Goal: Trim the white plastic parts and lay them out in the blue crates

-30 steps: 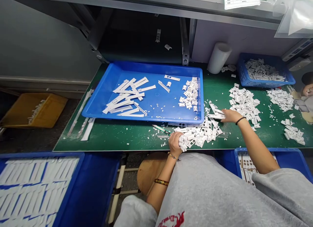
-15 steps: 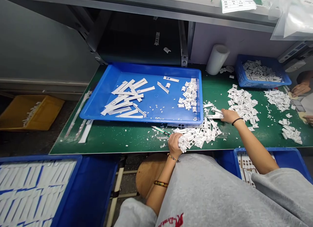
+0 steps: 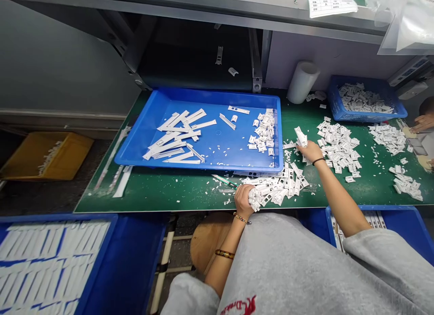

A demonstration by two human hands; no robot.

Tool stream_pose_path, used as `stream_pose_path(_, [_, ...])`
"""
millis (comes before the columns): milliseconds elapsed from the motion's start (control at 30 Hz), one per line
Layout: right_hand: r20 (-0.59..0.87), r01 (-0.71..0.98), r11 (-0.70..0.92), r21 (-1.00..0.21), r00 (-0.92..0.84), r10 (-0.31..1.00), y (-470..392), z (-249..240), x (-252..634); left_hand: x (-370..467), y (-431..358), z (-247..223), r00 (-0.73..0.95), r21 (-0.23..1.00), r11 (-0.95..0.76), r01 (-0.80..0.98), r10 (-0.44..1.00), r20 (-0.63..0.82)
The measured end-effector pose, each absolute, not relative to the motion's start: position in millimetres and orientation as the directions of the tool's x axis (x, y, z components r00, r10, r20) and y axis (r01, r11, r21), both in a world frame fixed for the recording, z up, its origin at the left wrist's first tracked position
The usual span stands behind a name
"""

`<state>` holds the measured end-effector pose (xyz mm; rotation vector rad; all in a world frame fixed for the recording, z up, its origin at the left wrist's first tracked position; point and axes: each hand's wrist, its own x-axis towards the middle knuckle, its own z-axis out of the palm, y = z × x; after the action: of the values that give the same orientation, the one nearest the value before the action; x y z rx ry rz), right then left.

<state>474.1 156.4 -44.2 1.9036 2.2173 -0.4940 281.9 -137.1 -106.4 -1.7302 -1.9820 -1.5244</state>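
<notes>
My left hand (image 3: pixel 243 198) is closed around a bunch of white plastic strips at the table's front edge. Their ends (image 3: pixel 253 201) stick out at its right side. A green utility knife (image 3: pixel 225 181) lies just beyond its fingers. My right hand (image 3: pixel 309 151) grips a few white plastic pieces (image 3: pixel 300 137), tilted up above the table. Between the hands spreads a pile of slotted white strips (image 3: pixel 288 181). To the right of my right hand lies a heap of small white clips (image 3: pixel 341 143). How many pieces each hand holds is hidden.
A blue tray (image 3: pixel 217 165) with white parts stands behind the left hand. At the back are a white roll (image 3: pixel 303 82) and a blue basket (image 3: pixel 368 116). Blue bins (image 3: pixel 113 233) sit below the table's front. A co-worker's hand (image 3: pixel 423 123) shows at far right.
My right hand has drawn slightly left, and the pieces in it have turned from lying nearly flat to pointing up and away. My left hand stays in about the same place.
</notes>
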Motion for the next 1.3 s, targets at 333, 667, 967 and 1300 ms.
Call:
stream_pose_path(333, [-0.302, 0.959, -0.039, -0.281, -0.050, 0.952, 183, -67, 405, 282, -138, -107, -0.352, 0.595, -0.140, 0.792, 0.690, 0.632])
stream_pose_path(667, [-0.276, 0.467, -0.080, -0.881, -0.369, 0.888, 173, -66, 475, 283, -137, -108, -0.362, 0.591, -0.129, 0.796, 0.682, 0.636])
stream_pose_path(967, [-0.093, -0.035, -0.135, -0.990, -0.555, 0.827, 149, -50, 495, 281, -137, -107, -0.351, 0.585, -0.136, 0.800, 0.684, 0.639])
stream_pose_path(1300, [0.010, 0.190, 0.067, -0.979, -0.284, 0.959, 146, -59, 490, 281, -137, -110, -0.361, 0.587, -0.111, 0.802, 0.692, 0.625])
